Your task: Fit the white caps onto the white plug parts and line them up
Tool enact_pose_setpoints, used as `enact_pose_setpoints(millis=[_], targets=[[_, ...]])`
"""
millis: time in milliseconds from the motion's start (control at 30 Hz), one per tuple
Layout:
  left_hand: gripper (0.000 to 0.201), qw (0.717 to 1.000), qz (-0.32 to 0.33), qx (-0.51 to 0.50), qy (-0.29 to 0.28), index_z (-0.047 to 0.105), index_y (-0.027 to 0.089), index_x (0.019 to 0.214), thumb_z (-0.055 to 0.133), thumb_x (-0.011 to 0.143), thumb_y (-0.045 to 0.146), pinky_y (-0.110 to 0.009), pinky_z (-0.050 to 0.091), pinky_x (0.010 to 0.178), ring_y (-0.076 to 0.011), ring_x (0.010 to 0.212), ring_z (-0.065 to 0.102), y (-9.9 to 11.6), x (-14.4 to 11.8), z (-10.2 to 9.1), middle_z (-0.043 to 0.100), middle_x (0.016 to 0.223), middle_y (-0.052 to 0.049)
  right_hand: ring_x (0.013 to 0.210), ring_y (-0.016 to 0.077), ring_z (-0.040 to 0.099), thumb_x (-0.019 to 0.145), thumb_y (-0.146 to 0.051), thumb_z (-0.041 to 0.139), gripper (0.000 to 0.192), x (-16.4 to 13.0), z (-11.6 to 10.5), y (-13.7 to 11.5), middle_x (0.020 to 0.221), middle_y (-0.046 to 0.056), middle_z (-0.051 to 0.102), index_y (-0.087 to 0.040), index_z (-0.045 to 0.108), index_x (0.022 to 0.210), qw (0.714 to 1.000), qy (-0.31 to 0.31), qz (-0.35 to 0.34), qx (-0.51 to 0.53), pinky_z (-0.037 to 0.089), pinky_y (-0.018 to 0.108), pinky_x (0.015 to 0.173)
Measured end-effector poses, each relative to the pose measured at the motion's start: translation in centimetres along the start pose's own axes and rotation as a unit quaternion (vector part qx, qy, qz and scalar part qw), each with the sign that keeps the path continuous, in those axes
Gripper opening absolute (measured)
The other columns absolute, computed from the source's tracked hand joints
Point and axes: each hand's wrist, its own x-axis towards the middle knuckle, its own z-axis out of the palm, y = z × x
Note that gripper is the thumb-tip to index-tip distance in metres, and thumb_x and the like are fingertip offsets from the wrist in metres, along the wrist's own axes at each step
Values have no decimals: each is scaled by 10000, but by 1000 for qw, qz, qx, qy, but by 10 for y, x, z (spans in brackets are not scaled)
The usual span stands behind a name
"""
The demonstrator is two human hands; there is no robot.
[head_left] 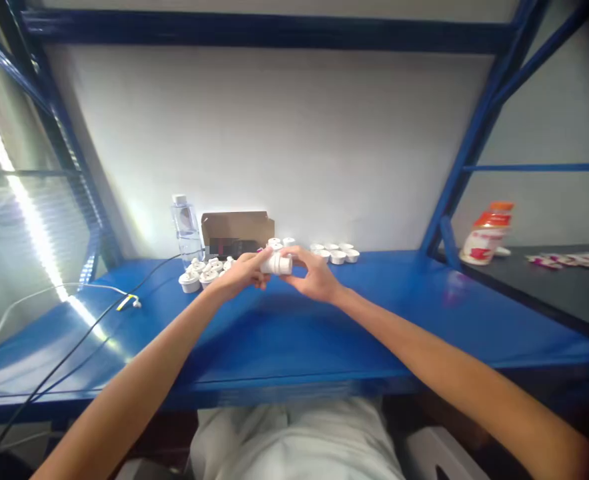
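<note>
Above the middle of the blue table I hold a small white cylindrical plastic piece (278, 264), tipped on its side, between my two hands. My left hand (244, 273) grips its left end, with the fingers curled round it. From the right, my right hand (317, 275) pinches it between thumb and fingers. A tiny purple spot shows by my left fingertips; I cannot make out what it is. Just behind my hands stand a couple of white pieces (288, 243). To the left of my left hand sits a cluster of white cups with parts on top (190, 281).
Several white cups (338, 257) stand in rows at the back right. An open cardboard box (237, 230) and a clear bottle (185, 227) are at the back left. Cables (99, 317) cross the blue table (294, 340) on the left. An orange-capped bottle (488, 235) stands on the dark side surface.
</note>
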Motion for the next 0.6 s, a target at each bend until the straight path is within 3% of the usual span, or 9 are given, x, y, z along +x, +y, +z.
enact_pose_setpoints(millis=[200,367,500,600], targets=[[450,996,90,6,-4,633,155,1076,757,783,473,-293,496,778,-189,895,657,-4,-1,2,681,982,-83,884,253,733,716,-389,836,481,2,1,7,983,49,749,-239,617,1117,987,3,112,119,598,396,830],[522,989,141,42,29,606,158,1087,851,663,339,-322,511,832,-214,946,647,-12,5,5,674,1002,-69,890,242,719,747,-517,799,484,7,4,11,1017,78,746,-187,698,1086,942,-13,206,264,602,384,837],[532,984,153,78,56,583,180,1176,790,747,419,-306,513,803,-199,911,662,-10,5,6,680,1004,-62,1026,259,692,788,-493,770,484,9,4,10,1130,79,726,-201,695,1167,944,-14,189,269,579,400,915],[479,983,147,91,62,609,153,1098,695,820,534,-295,513,740,-191,818,677,-8,6,5,686,901,-58,1115,281,667,843,-472,712,475,8,2,9,1227,88,699,-217,667,1242,974,-2,126,187,553,437,969]])
